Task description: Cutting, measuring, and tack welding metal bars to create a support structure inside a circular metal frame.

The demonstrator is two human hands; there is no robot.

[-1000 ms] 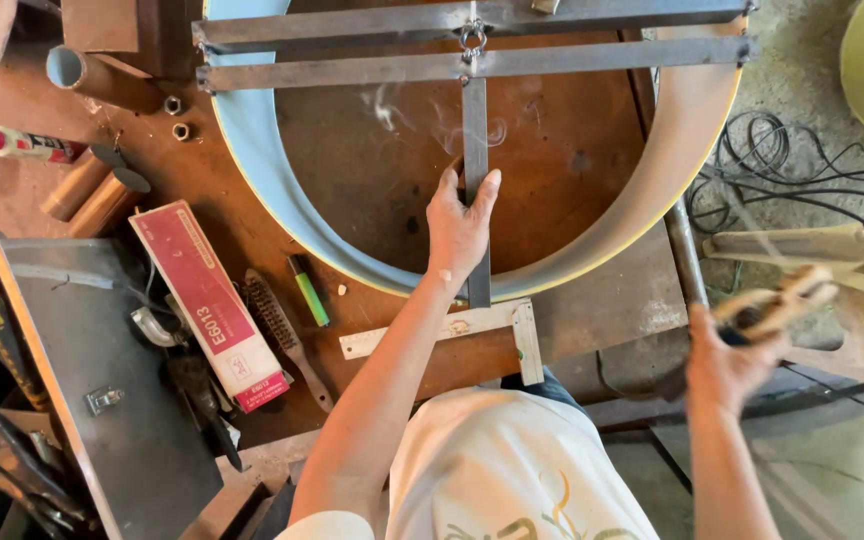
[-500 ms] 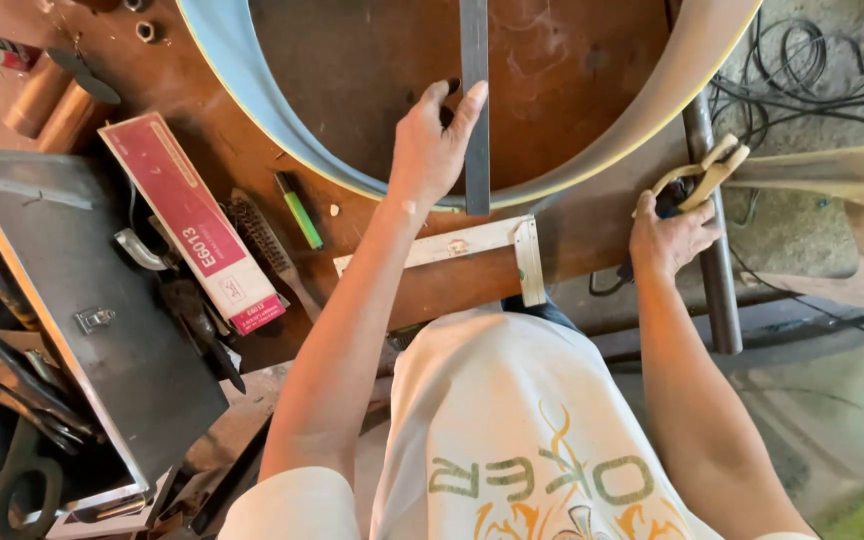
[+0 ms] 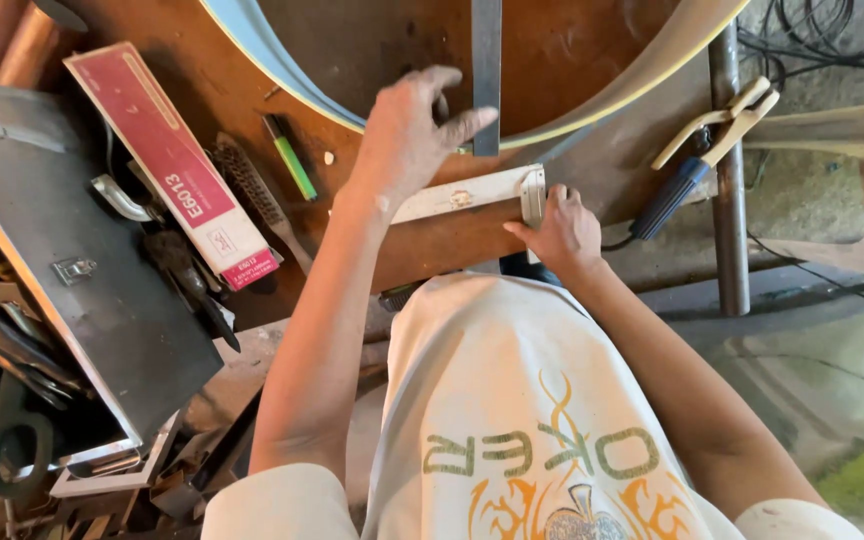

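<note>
The white metal square [image 3: 472, 192] lies flat on the desk [image 3: 592, 170], just below the flat steel bar [image 3: 486, 70] that crosses the large ring [image 3: 282, 70]. Its corner is pinched by the right hand [image 3: 562, 232]. The left hand [image 3: 414, 130] is spread loosely beside the bar's lower end; contact appears likely but cannot be confirmed. If the square is nudged, the bar could be set out of true. The electrode holder [image 3: 697, 165] rests nearby, unheld; its cable could be snagged.
</note>
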